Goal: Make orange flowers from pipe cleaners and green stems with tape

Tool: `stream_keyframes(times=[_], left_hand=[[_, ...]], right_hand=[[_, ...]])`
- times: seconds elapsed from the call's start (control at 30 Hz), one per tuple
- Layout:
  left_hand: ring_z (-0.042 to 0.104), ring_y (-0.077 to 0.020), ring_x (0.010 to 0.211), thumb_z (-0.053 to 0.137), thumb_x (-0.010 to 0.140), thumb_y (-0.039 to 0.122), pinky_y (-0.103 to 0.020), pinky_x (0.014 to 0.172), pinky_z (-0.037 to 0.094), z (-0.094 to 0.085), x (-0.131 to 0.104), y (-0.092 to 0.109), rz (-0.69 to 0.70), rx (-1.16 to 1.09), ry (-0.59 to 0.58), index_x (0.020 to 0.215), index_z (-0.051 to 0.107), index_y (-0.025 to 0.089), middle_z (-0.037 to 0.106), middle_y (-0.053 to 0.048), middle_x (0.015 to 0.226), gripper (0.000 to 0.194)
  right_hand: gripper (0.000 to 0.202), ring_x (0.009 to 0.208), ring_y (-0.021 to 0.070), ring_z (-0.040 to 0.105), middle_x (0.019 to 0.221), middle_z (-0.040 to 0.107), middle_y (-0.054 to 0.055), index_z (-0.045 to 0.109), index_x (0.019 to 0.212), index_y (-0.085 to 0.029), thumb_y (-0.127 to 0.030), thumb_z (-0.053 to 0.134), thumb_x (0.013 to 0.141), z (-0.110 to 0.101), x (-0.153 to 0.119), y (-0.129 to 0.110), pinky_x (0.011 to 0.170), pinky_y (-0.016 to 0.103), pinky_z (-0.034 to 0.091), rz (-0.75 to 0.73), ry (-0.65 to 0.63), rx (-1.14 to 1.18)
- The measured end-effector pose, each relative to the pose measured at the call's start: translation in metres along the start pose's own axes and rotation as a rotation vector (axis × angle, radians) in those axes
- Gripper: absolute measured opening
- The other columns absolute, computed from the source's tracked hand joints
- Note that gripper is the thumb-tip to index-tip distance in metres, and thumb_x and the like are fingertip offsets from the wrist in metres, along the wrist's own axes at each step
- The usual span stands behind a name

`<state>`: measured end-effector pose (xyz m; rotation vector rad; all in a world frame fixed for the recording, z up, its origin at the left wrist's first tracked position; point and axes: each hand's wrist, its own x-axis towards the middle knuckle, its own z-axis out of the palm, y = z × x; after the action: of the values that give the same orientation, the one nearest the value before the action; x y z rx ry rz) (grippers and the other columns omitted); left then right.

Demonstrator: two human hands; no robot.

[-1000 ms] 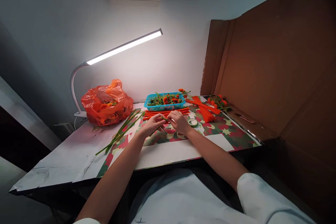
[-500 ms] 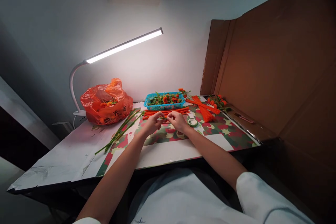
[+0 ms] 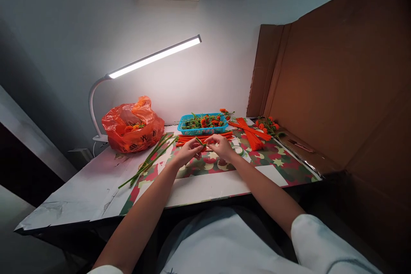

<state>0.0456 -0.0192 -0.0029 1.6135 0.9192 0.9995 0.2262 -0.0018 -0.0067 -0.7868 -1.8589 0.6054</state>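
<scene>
- Well, at your far left the pale tabletop (image 3: 70, 197) spreads out, its covering creased near the corner, and gives you the widest flat stretch.
- Next stands the gooseneck desk lamp (image 3: 154, 58), smooth and white, its lit straight bar slanting up to the right.
- Beside its base slumps a thin, crinkled orange plastic bag (image 3: 135, 132), printed in black, orange blooms showing in its mouth.
- Long green stems (image 3: 146, 167), slim and straight, lie in a loose sheaf, running from near left to far right.
- Your left hand (image 3: 188, 152) pinches a short green piece (image 3: 199, 141) between thumb and forefinger, above the camouflage-patterned paper (image 3: 266, 156). The piece's long axis slants, its free end pointing up, away from you and leftward.
- Behind your hands sits a blue lattice basket (image 3: 204, 131), heaped with orange flowers and green stalks; straight orange strips (image 3: 186, 139) lie along its front.
- Your right hand (image 3: 221, 147) pinches at the piece's lower right end, fingertips close to your left ones; a pale strip separates both hands from the desk's front edge.
- By your right wrist lies a green tape roll (image 3: 238, 154), partly covered.
- Farther right, orange bundles (image 3: 252, 134) cross in an X, near round orange flowers (image 3: 266, 126).
- A slender cutter (image 3: 301, 145) rests on cardboard; the tall brown cardboard panel (image 3: 337, 72) bounds your right side.
</scene>
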Motion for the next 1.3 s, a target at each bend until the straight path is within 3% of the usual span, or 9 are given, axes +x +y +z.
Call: stream_keyframes(times=[0.1, 0.27, 0.37, 0.63, 0.87, 1.07, 1.2, 1.3], left_hand=[[0.050, -0.0065, 0.052, 0.069, 0.071, 0.042, -0.020, 0.048, 0.039, -0.002, -0.003, 0.005, -0.079, -0.093, -0.038, 0.086, 0.053, 0.016, 0.058, 0.000, 0.074, 0.034], [0.046, -0.0046, 0.050, 0.069, 0.071, 0.037, -0.017, 0.045, 0.032, -0.003, -0.005, 0.008, -0.114, -0.152, -0.085, 0.086, 0.051, 0.018, 0.057, 0.002, 0.072, 0.030], [0.045, -0.0042, 0.050, 0.069, 0.071, 0.037, -0.016, 0.042, 0.027, -0.004, -0.005, 0.008, -0.206, -0.214, -0.112, 0.086, 0.051, 0.018, 0.057, 0.001, 0.075, 0.030], [0.027, -0.0011, 0.040, 0.066, 0.075, 0.038, -0.015, 0.038, 0.011, -0.010, -0.005, 0.008, -0.408, -0.336, -0.223, 0.084, 0.048, 0.019, 0.051, 0.003, 0.067, 0.028], [0.040, -0.0017, 0.043, 0.070, 0.072, 0.038, -0.015, 0.039, 0.021, -0.006, -0.010, 0.011, -0.347, -0.298, -0.243, 0.101, 0.045, 0.025, 0.059, 0.002, 0.077, 0.041], [0.059, -0.0101, 0.051, 0.071, 0.070, 0.038, -0.019, 0.045, 0.040, -0.001, -0.010, 0.010, -0.218, -0.271, -0.198, 0.099, 0.039, 0.025, 0.058, 0.004, 0.076, 0.045], [0.048, -0.0050, 0.041, 0.066, 0.074, 0.040, -0.016, 0.039, 0.031, 0.001, -0.008, 0.008, -0.157, -0.247, -0.159, 0.095, 0.038, 0.024, 0.055, 0.006, 0.068, 0.038], [0.035, -0.0027, 0.035, 0.062, 0.077, 0.040, -0.014, 0.035, 0.021, 0.002, -0.007, 0.006, -0.147, -0.205, -0.128, 0.092, 0.041, 0.023, 0.044, 0.010, 0.055, 0.031]], right_hand=[[0.010, 0.083, 0.0173, 0.054, 0.082, 0.066, 0.004, 0.069, 0.080, -0.020, -0.017, 0.059, 0.079, -0.008, -0.001, -0.005, 0.078, 0.032, 0.041, -0.203, -0.071, -0.124], [0.008, 0.077, 0.0164, 0.053, 0.078, 0.065, 0.003, 0.067, 0.078, -0.020, -0.020, 0.060, 0.083, -0.007, -0.002, -0.004, 0.073, 0.031, 0.041, -0.209, -0.102, -0.181], [0.011, 0.075, 0.0160, 0.052, 0.074, 0.063, 0.002, 0.064, 0.074, -0.019, -0.022, 0.059, 0.083, -0.006, -0.003, -0.005, 0.070, 0.029, 0.040, -0.222, -0.104, -0.173], [0.020, 0.078, 0.0171, 0.051, 0.082, 0.062, 0.004, 0.063, 0.081, -0.022, -0.029, 0.048, 0.091, -0.009, -0.008, -0.006, 0.075, 0.031, 0.035, -0.409, -0.108, -0.380], [0.029, 0.075, 0.0168, 0.048, 0.080, 0.061, 0.004, 0.065, 0.080, -0.022, -0.032, 0.041, 0.094, -0.007, -0.009, -0.002, 0.073, 0.031, 0.031, -0.446, -0.095, -0.504], [0.026, 0.077, 0.0163, 0.049, 0.079, 0.060, 0.004, 0.065, 0.081, -0.022, -0.030, 0.044, 0.093, -0.005, -0.009, 0.004, 0.071, 0.030, 0.031, -0.433, -0.050, -0.511], [0.020, 0.079, 0.0157, 0.052, 0.079, 0.061, 0.003, 0.065, 0.082, -0.021, -0.027, 0.048, 0.091, -0.004, -0.008, 0.006, 0.073, 0.029, 0.032, -0.407, -0.016, -0.456], [0.017, 0.078, 0.0156, 0.053, 0.079, 0.062, 0.002, 0.067, 0.080, -0.022, -0.026, 0.053, 0.089, -0.004, -0.008, 0.005, 0.072, 0.029, 0.033, -0.387, -0.029, -0.430]])
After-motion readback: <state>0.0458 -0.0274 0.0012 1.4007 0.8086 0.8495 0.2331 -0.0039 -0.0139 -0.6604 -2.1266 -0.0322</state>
